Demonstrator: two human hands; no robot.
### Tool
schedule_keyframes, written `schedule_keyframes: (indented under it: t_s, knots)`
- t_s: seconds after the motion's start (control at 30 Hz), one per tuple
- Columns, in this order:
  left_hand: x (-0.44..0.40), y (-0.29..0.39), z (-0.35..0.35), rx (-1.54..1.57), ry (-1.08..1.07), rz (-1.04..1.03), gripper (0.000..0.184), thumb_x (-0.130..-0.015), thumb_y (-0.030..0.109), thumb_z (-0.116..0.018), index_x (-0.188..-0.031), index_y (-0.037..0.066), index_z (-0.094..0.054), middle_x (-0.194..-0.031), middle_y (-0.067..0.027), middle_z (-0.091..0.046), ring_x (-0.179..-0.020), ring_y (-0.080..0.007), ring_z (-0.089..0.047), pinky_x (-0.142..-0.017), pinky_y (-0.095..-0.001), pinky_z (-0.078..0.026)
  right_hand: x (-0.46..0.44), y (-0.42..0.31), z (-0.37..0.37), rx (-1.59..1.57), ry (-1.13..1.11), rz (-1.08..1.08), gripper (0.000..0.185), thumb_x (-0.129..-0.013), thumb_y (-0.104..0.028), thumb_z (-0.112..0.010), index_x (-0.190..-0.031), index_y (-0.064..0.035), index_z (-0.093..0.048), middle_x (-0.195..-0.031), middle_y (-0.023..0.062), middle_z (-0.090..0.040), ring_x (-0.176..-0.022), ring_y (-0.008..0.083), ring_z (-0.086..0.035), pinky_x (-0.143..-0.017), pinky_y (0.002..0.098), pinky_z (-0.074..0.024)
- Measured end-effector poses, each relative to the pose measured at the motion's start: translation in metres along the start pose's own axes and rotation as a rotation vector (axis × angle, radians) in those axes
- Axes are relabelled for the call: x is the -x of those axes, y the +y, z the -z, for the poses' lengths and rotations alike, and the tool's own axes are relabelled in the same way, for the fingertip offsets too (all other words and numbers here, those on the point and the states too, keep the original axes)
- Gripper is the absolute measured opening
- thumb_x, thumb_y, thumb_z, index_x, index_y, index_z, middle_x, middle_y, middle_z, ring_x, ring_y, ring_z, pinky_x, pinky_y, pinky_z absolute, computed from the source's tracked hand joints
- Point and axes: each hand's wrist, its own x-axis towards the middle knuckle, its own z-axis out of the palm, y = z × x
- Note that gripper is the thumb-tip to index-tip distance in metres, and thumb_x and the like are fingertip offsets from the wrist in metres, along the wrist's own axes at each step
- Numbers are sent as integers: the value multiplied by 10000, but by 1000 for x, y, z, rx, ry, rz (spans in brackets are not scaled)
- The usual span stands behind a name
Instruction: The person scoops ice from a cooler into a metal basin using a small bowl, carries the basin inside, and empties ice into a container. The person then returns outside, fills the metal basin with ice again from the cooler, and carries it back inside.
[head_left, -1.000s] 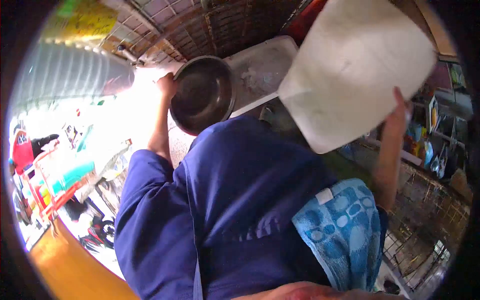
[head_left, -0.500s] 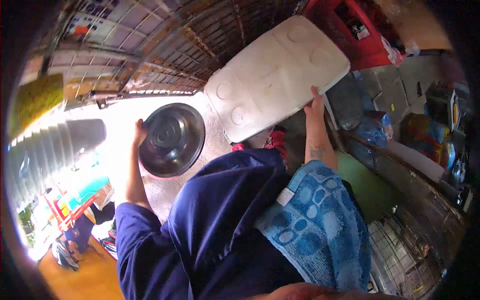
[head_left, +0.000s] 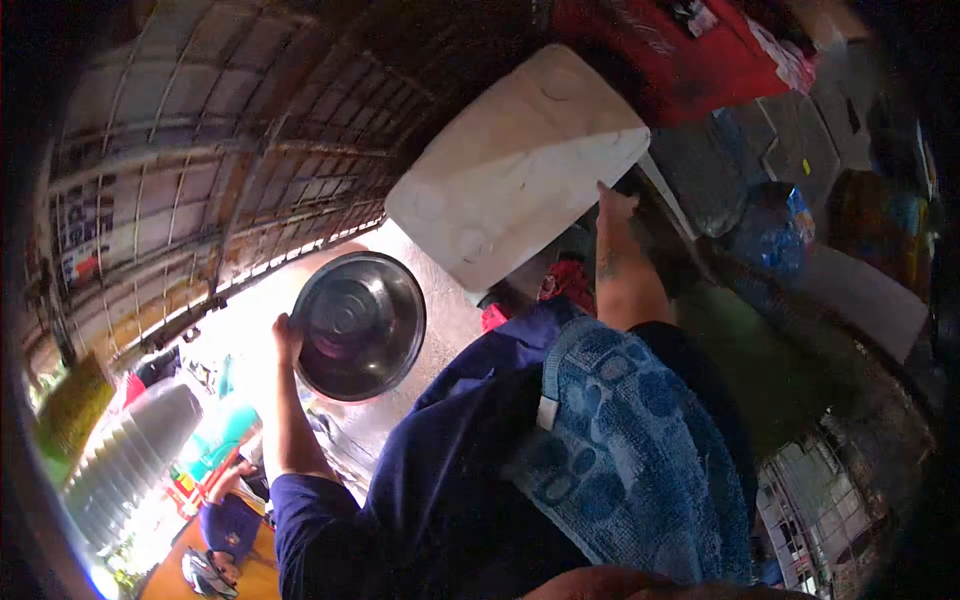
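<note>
Wire mesh (head_left: 230, 170) crowds my view's upper left. My left hand (head_left: 285, 338) pinches the dark basin (head_left: 362, 325) by its rim; my right hand (head_left: 617, 205) clasps the white panel (head_left: 520, 165), between mesh and red crate (head_left: 675, 65).

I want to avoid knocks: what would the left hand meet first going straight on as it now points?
Holding the bowl, the left hand seems to point at the wire grid, likely met first, though depth is unclear.
</note>
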Motion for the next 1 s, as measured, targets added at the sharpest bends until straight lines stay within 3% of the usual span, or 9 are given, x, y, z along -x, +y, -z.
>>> schedule_keyframes:
  t_s: [0.1, 0.2, 0.27, 0.4, 0.53, 0.6, 0.73, 0.87, 1.0]
  knots:
    - [-7, 11, -7, -130, -11, 59, 100, -602, 67, -483, -601, 23, -393, -518, -114, -404, -492, -208, -385, -474, -372, -332, 42, -2, 0, 140, -249, -598, 669, -705, -364, -674, -1235, -105, -358, -1218, 172, -407, -1106, 333, -383, -837, 574, -358]
    - [-13, 12, -9, -269, -92, 31, 108, -605, 98, -511, -627, 17, -444, -545, -151, -468, -491, -276, -447, -482, -385, -361, 67, -14, -9, -265, -491, -594, 589, -727, -362, -649, -1194, -98, -406, -1155, 152, -464, -1049, 336, -440, -816, 558, -373]
    - [-15, 7, -10, -260, -58, 45, 121, -607, 119, -525, -644, 18, -470, -573, -164, -502, -530, -325, -499, -506, -403, -386, 55, -8, 1, -451, -576, -506, 630, -710, -408, -623, -1223, -117, -401, -1003, 128, -548, -938, 280, -513, -574, 469, -446]
    - [-18, 107, 16, -529, -114, 236, 144, -652, 171, -542, -685, 34, -515, -663, -189, -581, -646, -366, -581, -576, -426, -449, 44, -26, 27, -95, -666, -384, 596, -706, -417, -623, -1177, -95, -451, -1008, 117, -542, -873, 269, -537, -573, 442, -447]
    - [-34, 59, 22, -998, -250, 123, 376, -758, 439, -493, -805, 76, -579, -779, -162, -616, -718, -355, -600, -625, -438, -468, -10, -13, 67, 712, -677, 631, 424, -787, -349, -558, -1115, -85, -505, -1029, 122, -563, -914, 249, -567, -826, 377, -432]
    - [-35, 104, 36, -887, -277, 181, 473, -783, 516, -417, -830, 76, -585, -881, -117, -612, -752, -325, -608, -693, -492, -447, 43, -85, 126, 1226, -619, 448, 400, -793, -318, -539, -1093, -53, -530, -1038, 163, -562, -962, 251, -548, -854, 355, -423]
    - [-48, 111, 31, -852, -179, -114, 431, -726, 494, -486, -818, 82, -570, -849, -132, -613, -733, -295, -601, -715, -497, -418, 122, -88, 210, 1122, -189, 303, 400, -782, -312, -526, -1039, -8, -562, -960, 144, -599, -918, 283, -563, -818, 383, -431]
    - [-82, 90, 14, -640, -103, -312, 351, -676, 361, -577, -827, 45, -575, -774, -154, -617, -739, -337, -595, -695, -465, -430, 174, 50, 256, 514, 86, 102, 390, -771, -332, -534, -1007, -24, -576, -930, 145, -603, -881, 284, -574, -787, 394, -437]
    - [-110, 74, 12, -394, -244, -396, 460, -654, 351, -603, -908, -30, -560, -901, -222, -587, -865, -372, -555, -753, -454, -416, 267, 193, 251, 611, -87, 29, 373, -762, -331, -540, -980, -31, -580, -914, 146, -604, -850, 288, -579, -767, 391, -443]
